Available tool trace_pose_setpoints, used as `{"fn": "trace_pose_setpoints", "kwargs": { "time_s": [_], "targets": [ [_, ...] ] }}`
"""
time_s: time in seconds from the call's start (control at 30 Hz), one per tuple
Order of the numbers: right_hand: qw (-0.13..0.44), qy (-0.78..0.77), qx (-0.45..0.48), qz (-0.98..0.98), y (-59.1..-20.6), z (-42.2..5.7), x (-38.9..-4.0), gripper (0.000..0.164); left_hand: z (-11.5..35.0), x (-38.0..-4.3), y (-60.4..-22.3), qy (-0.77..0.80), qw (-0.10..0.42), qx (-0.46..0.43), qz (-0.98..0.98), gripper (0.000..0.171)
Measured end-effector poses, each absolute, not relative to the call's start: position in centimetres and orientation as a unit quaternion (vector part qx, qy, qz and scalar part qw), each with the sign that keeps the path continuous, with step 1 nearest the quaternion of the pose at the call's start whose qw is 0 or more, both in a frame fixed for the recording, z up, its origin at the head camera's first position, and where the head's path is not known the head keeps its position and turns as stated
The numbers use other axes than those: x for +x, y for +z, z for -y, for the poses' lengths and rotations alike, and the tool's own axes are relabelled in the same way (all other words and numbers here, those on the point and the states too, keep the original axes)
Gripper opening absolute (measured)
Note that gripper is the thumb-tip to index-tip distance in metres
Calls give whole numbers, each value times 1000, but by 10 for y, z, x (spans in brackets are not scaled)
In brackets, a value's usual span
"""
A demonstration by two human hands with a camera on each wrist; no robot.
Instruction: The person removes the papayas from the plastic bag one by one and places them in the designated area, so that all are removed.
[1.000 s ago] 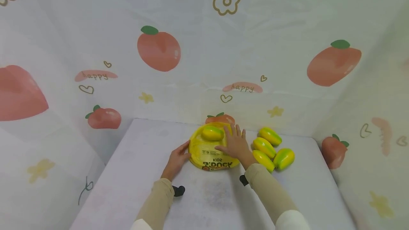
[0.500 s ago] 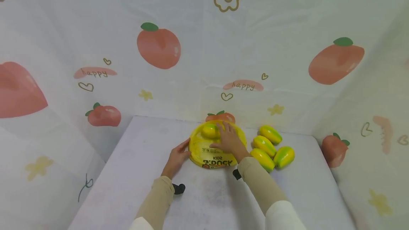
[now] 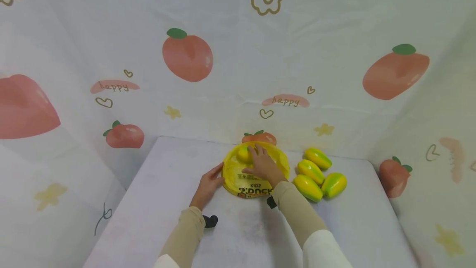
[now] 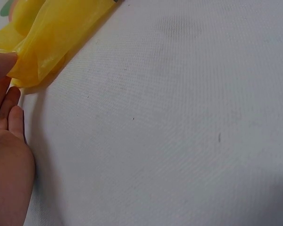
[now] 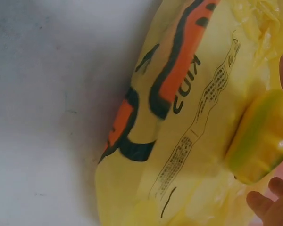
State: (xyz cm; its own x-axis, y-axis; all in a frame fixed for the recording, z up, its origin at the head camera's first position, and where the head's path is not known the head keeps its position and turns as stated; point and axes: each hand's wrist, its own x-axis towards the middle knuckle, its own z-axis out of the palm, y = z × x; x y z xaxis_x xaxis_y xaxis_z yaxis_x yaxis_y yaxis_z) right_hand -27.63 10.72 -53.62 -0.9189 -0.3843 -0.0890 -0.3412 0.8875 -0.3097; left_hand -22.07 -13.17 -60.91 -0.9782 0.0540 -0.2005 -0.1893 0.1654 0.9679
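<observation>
A round, shallow yellow plastic bag (image 3: 231,179) with a raised rim lies near the back of the table, printed with upside-down "KIDS" lettering. In its far part sits a glossy yellow-green papaya (image 3: 243,155). My left hand (image 3: 206,186) holds the bag's left edge, thumb over the plastic and fingers beneath, as the left wrist view shows. Over the bag is my right hand (image 3: 265,166), its fingertips overlapping the papaya in the head view. From the right wrist, the thumb and fingers (image 5: 259,203) are spread at either side of the papaya (image 5: 259,141), with small gaps showing.
Several more papayas (image 3: 310,171) lie grouped on the table (image 3: 178,164) right of the bag, near my right forearm. A white patterned cloth (image 3: 219,106) rises behind the table and along both sides.
My right hand has moved left across the bag until its fingers reach the papaya inside. My left hand stays at the bag's left edge.
</observation>
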Motion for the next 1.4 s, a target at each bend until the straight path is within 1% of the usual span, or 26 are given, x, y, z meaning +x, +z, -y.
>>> {"fn": "trace_pose_setpoints", "kwargs": {
  "time_s": [0.23, 0.53, 0.7, 0.87, 0.97, 1.1, 1.2, 1.27, 1.4],
  "targets": [
    [92, -139, -195, -967, -536, -106, -280, 97, 131, -221, -607, 644, 96, -42, -758, 60],
    [64, -120, -199, -971, -536, -105, -282, 95, 131, -222, -608, 639, 97, -44, -762, 60],
    [62, -114, -198, -972, -536, -105, -281, 92, 132, -223, -609, 637, 96, -44, -764, 60],
    [61, -103, -202, -972, -536, -105, -281, 85, 132, -222, -609, 637, 98, -50, -763, 60],
    [58, -108, -202, -972, -537, -105, -280, 77, 132, -222, -610, 635, 98, -47, -765, 59],
    [53, -113, -199, -972, -537, -104, -281, 58, 133, -221, -611, 633, 95, -45, -767, 58],
    [50, -106, -197, -973, -536, -102, -282, 47, 133, -221, -610, 637, 94, -47, -763, 59],
    [49, -94, -197, -975, -536, -102, -281, 47, 134, -221, -610, 643, 94, -45, -759, 59],
    [45, -74, -196, -977, -535, -102, -279, 55, 133, -220, -612, 644, 94, -45, -758, 59]
  ]
}}
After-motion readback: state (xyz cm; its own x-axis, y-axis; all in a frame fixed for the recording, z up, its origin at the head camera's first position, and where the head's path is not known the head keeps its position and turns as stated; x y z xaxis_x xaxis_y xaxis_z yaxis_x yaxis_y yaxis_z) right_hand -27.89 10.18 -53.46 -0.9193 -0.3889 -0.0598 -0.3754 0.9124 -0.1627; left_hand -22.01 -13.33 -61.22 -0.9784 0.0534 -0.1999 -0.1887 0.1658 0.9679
